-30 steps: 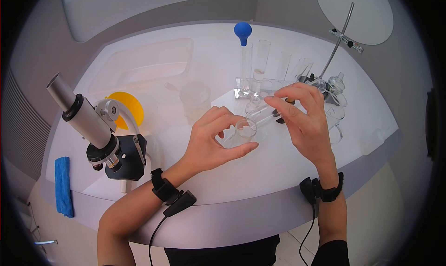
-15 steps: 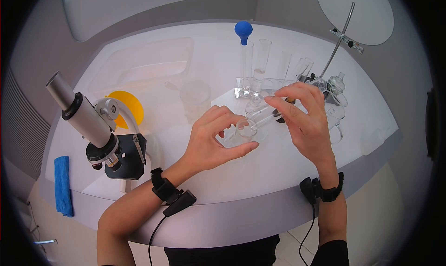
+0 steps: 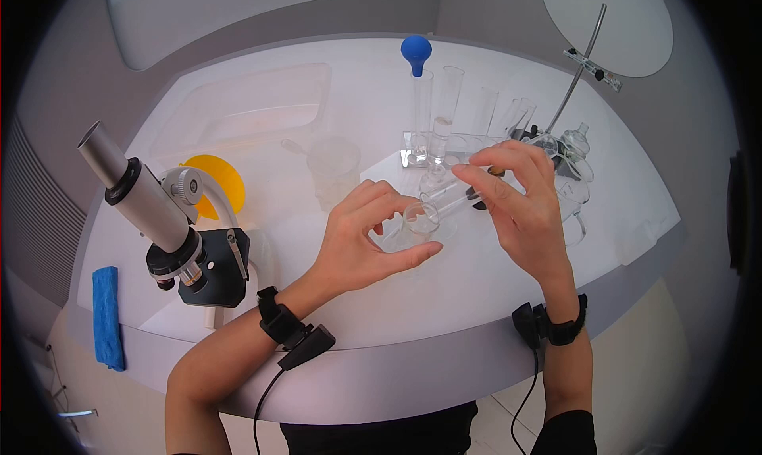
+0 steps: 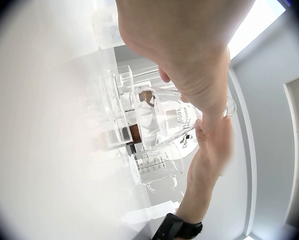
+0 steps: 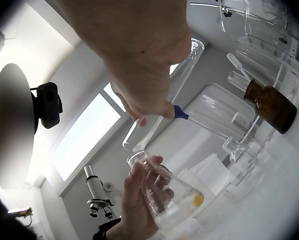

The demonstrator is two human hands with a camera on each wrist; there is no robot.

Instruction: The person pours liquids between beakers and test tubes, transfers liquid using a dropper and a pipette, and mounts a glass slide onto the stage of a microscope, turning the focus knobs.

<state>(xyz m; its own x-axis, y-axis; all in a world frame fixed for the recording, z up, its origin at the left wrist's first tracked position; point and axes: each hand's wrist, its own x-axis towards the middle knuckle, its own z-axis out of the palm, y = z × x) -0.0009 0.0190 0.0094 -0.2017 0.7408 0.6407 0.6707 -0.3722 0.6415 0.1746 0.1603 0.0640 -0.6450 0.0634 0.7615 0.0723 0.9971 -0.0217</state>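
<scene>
My left hand (image 3: 367, 237) grips a clear conical flask (image 5: 172, 197) around its neck, fingers on one side and thumb on the other. Printed markings show on the flask's wall in the left wrist view. Between thumb and fingers, my right hand (image 3: 520, 205) holds a clear glass test tube (image 5: 186, 69), tilted down toward the left. The tube's open end overlaps the flask's mouth (image 3: 421, 217) in the head view and sits right at its rim in the right wrist view. Part of the tube is hidden behind the right hand.
A microscope (image 3: 163, 209) and yellow disc (image 3: 221, 187) stand left. A clear beaker (image 3: 333, 165) and plastic tray (image 3: 246, 98) lie beyond. Behind the hands are a blue rubber bulb (image 3: 416, 52), glass cylinders (image 3: 448, 94), a brown bottle (image 5: 272, 107) and a metal stand (image 3: 575, 82).
</scene>
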